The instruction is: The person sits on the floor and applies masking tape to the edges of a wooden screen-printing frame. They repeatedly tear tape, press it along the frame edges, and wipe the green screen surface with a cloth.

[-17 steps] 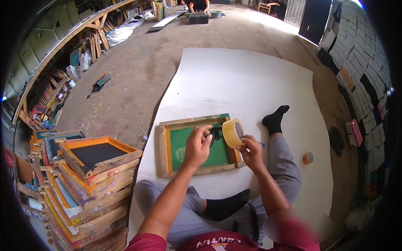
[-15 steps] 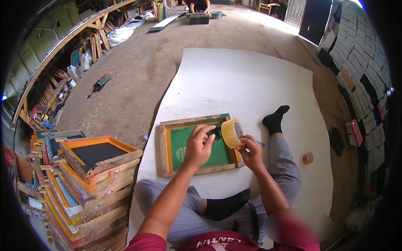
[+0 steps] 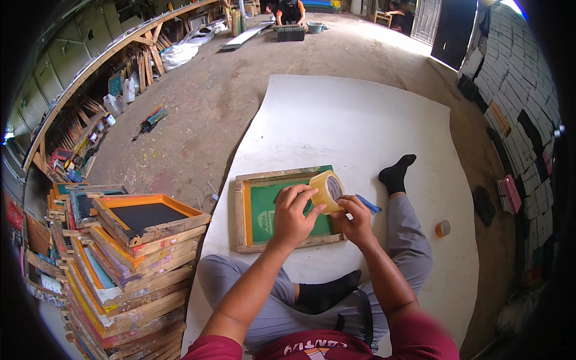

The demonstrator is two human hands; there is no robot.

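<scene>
A wide roll of yellowish clear packing tape (image 3: 324,187) is held above a wooden-framed printing screen (image 3: 241,219). My right hand (image 3: 356,221) grips the roll at its lower right side, thumb and fingers pinched on it. My left hand (image 3: 292,215) has its curled fingers and thumb against the roll's left side; whether it pinches a loose tape end is too small to make out. Beneath the hands, the screen lies flat, with green mesh (image 3: 261,201) and a pale round design inside orange-edged wood. Part of the mesh is hidden by my hands and the roll.
A white sheet (image 3: 354,120) lies under me and the screen. Stacked wooden screens (image 3: 144,273) stand at my left. A blue item (image 3: 368,204) lies beside the screen, and a small tape roll (image 3: 443,228) at right. Another person (image 3: 291,13) works far ahead.
My left hand has come right, from apart to touching the tape roll. The roll has tilted and shifted slightly left. The whole view has shifted a little.
</scene>
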